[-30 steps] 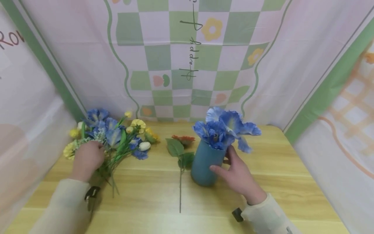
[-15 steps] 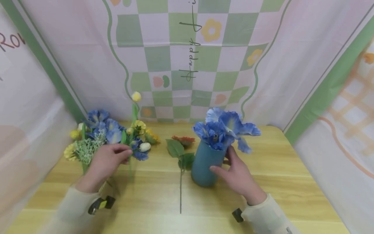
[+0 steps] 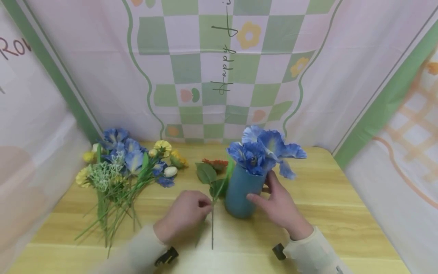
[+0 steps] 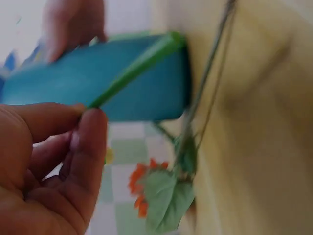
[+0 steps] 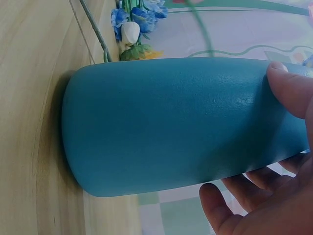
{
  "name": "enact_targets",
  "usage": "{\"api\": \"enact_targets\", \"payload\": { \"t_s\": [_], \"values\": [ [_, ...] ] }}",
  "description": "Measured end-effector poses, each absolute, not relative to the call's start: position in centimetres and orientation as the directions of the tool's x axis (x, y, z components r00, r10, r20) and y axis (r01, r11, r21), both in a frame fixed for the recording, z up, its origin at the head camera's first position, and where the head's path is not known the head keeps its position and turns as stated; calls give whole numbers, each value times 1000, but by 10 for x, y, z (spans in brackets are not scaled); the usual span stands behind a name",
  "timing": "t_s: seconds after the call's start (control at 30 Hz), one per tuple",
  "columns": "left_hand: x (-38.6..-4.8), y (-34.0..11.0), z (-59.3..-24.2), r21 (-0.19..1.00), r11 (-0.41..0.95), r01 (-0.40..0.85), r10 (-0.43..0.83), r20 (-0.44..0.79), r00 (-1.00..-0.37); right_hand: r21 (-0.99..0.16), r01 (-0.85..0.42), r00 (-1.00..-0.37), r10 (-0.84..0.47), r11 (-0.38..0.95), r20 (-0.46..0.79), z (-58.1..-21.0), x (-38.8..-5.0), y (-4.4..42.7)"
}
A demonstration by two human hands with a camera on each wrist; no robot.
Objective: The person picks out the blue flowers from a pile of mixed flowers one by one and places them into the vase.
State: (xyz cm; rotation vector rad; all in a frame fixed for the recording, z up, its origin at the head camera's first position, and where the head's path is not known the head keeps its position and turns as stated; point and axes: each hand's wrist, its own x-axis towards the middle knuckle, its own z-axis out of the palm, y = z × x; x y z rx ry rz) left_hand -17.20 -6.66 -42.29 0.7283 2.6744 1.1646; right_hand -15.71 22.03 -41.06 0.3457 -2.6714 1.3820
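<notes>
head: the left hand [image 3: 186,215] pinches a green stem [image 4: 139,64] beside the blue vase [image 3: 240,196], which the right hand [image 3: 278,209] grips upright on the counter [image 3: 251,249]. left wrist: the stem slants across the vase. right wrist: the thumb [image 5: 292,94] touches its side.

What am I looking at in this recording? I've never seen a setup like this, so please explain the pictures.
There is no robot: a person works with two bare hands. One camera, worn on the head, looks forward and down; the other two are worn on the wrists, and their pictures appear turned sideways. The right hand holds a blue vase that stands on the wooden table with blue flowers in it. The left hand pinches a green stem. A red-orange flower with leaves lies beside the vase, and a pile of blue, yellow and white flowers lies at the left.
</notes>
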Motion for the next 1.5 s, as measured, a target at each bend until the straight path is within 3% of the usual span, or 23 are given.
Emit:
{"api": "enact_targets", "payload": {
  "t_s": [0.13, 0.37, 0.67, 0.77, 0.93, 1.13, 1.27, 1.5],
  "values": [
    [-169, -51, -435, 643, 625, 442, 517, 83, -852, -794, -245, -969, -149, 557, 195, -412, -157, 221],
    [-167, -43, -447, 639, 623, 451, 534, 73, -842, -798, -235, -972, -145, 555, 185, -414, -157, 222],
    [-170, -55, -452, 577, 678, 456, 503, 89, -860, -800, -223, -974, -145, 557, 171, -411, -156, 220],
    [-174, -68, -451, 484, 724, 491, 485, 148, -862, -800, -221, -975, -145, 558, 169, -412, -157, 220],
    [-184, -101, -447, 298, 842, 450, 380, 265, -886, -798, -226, -974, -145, 559, 174, -412, -156, 220],
    [-191, -155, -438, 217, 937, 274, 180, 373, -910, -800, -214, -977, -142, 561, 161, -411, -155, 219],
    [-187, -185, -427, 197, 969, 150, 89, 290, -953, -803, -210, -977, -139, 557, 159, -411, -156, 219],
    [-184, -208, -421, 226, 974, 23, 22, 5, -1000, -799, -221, -975, -143, 559, 169, -413, -156, 220]
  ]
}}
